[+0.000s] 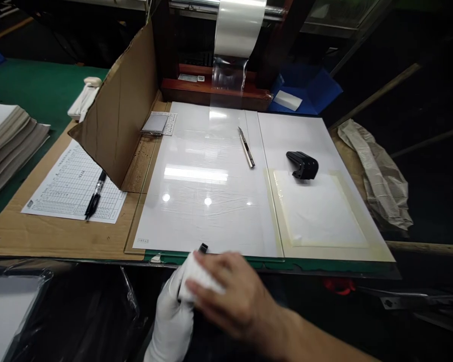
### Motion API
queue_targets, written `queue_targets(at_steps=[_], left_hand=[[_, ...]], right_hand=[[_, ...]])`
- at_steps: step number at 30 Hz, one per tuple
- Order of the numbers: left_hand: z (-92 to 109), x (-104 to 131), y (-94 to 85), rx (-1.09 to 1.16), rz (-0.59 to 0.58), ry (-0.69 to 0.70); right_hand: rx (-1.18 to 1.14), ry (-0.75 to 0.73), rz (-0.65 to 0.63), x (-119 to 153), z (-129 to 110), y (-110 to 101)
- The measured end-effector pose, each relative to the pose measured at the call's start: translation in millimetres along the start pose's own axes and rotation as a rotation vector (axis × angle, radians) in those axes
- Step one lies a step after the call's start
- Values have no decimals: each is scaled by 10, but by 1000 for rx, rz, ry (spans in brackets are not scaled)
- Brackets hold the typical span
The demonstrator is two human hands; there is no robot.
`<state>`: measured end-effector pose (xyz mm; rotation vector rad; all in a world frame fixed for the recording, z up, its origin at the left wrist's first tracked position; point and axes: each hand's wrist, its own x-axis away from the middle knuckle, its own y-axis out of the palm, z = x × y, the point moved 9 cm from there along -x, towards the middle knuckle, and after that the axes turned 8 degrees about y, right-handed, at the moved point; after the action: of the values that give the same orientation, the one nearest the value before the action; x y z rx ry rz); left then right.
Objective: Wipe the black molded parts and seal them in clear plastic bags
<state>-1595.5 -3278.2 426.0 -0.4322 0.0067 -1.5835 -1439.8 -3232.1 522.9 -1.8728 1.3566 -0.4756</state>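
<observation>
My left hand (173, 309), in a white glove, is at the front edge of the table. It is closed round a small black object (203, 248), of which only the tip shows; its kind I cannot make out. My bare right hand (236, 296), smeared by motion, presses a white cloth (201, 276) against that object and the left hand. Beyond the hands lies a white sheet under clear film (196, 211). A slim cutter knife (246, 147) rests on it.
A roll of clear film (239, 30) hangs at the back. A cardboard flap (124, 100) stands at left, by a form (66, 186) with a pen (96, 196). At right are a black hole punch-like tool (302, 165), a taped sheet (320, 211) and a blue bin (307, 90).
</observation>
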Motion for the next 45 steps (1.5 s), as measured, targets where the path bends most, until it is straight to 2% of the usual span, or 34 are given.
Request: queue_targets(at_steps=[3, 6, 9, 13, 17, 20, 24, 28, 32, 34, 36, 38, 40, 43, 45], left_hand=[[91, -31, 6, -30, -4, 108], [148, -47, 21, 24, -4, 172], [161, -54, -1, -67, 27, 179], [160, -54, 19, -12, 12, 173], [144, -46, 9, -70, 8, 150], [157, -46, 7, -15, 9, 157], [149, -53, 12, -38, 16, 134], [75, -52, 10, -21, -2, 57], [33, -73, -2, -79, -19, -95], [16, -76, 44, 15, -17, -235], [10, -66, 98, 230, 66, -377], [-11, -39, 158, 500, 215, -512], [-18, -24, 215, 670, 330, -600], [-5, -32, 240, 684, 369, -665], [3, -38, 250, 703, 354, -700]], right_hand=[[57, 76, 59, -28, 70, -45], [9, -21, 20, -38, -19, -6], [65, 81, 60, -56, 76, -36], [22, 32, 17, -44, 26, -3], [73, 145, 35, -43, 141, -15], [26, 74, -18, -40, 83, 37], [62, 204, 42, -50, 202, -31], [36, 155, -33, -55, 226, 24], [133, 284, 45, -51, 455, -25], [83, 345, 64, -44, 470, -14], [-21, 327, 49, -49, 353, 43], [-125, 206, -20, -72, 143, 142], [-165, 154, -26, -89, 59, 175], [-152, 212, 84, -100, 178, 102], [-182, 94, 45, -98, 135, 120]])
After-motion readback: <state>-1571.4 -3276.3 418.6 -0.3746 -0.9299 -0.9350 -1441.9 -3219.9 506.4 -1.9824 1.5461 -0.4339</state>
